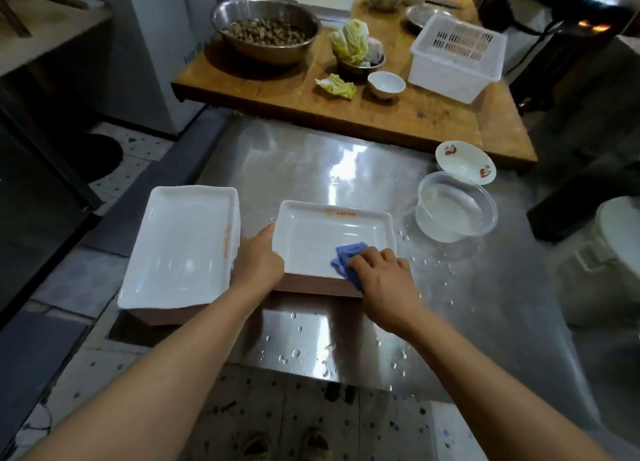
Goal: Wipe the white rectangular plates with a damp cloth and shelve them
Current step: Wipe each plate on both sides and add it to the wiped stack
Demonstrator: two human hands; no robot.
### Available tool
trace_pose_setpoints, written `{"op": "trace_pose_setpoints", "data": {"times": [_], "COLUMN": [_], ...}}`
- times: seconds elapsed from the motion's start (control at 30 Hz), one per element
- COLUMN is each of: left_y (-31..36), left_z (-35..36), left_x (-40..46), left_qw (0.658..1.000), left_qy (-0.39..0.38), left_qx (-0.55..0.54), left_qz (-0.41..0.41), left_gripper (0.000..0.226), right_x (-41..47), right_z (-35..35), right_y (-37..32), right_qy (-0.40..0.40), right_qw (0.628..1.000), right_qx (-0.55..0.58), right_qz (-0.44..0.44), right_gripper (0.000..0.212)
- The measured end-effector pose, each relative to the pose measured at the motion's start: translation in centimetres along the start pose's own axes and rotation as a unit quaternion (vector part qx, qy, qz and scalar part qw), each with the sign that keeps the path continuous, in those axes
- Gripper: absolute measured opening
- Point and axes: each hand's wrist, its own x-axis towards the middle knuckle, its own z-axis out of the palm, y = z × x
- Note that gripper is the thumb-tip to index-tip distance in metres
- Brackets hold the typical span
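Fingers of the right hand (379, 270) curl over a blue cloth (346, 258), pressing it into the lower right corner of a white rectangular plate (322, 232) at frame centre. Left hand (258, 261) grips that plate's left rim. Plate glossy, orange print on far rim, atop a stack. Second plate stack (180, 246) just left. Water bowl (455, 211) right, on the wet steel desk (311, 155).

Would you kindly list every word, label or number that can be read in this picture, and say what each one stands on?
Nothing here can be read as words.
Orange print on the far rim of the white rectangular plate being wiped: too blurred to read.
Orange print along the right rim of the white rectangular plate on the left stack: too blurred.
Blue print on the white cabinet: too small.
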Motion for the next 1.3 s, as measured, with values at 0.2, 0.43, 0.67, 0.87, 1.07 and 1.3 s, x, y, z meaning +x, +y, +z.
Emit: {"op": "trace_pose_setpoints", "data": {"times": [0.2, 0.43, 0.67, 0.87, 1.07, 1.3], "left_y": [0.3, 1.8, 2.5, 2.2, 4.6, 9.1], "left_z": [0.4, 1.8, 5.6, 5.7, 3.5, 0.0], "left_x": [-0.3, -3.0, -3.1, -3.0, -3.9, -3.3], "left_qw": [0.998, 0.958, 0.905, 0.894, 0.895, 0.904], "left_qy": [0.022, 0.111, 0.046, 0.069, 0.093, 0.118], "left_qx": [0.061, 0.206, 0.256, 0.211, 0.189, 0.202], "left_qz": [0.013, 0.166, 0.336, 0.390, 0.393, 0.357], "left_gripper": [0.046, 0.038, 0.028, 0.026, 0.012, 0.014], "right_x": [-1.7, -4.0, -6.1, -7.1, -7.2, -6.9], "right_z": [0.2, 0.5, -0.2, -1.1, -1.2, -3.8], "right_y": [2.5, 7.0, 8.3, 7.8, 8.1, 7.0], "right_qy": [0.085, 0.102, 0.169, 0.175, 0.147, 0.164], "right_qw": [0.996, 0.973, 0.887, 0.870, 0.842, 0.821], "right_qx": [-0.010, 0.162, 0.386, 0.413, 0.455, 0.498], "right_qz": [-0.038, 0.126, 0.190, 0.205, 0.249, 0.226], "right_gripper": [0.030, 0.027, 0.022, 0.023, 0.028, 0.033]}}
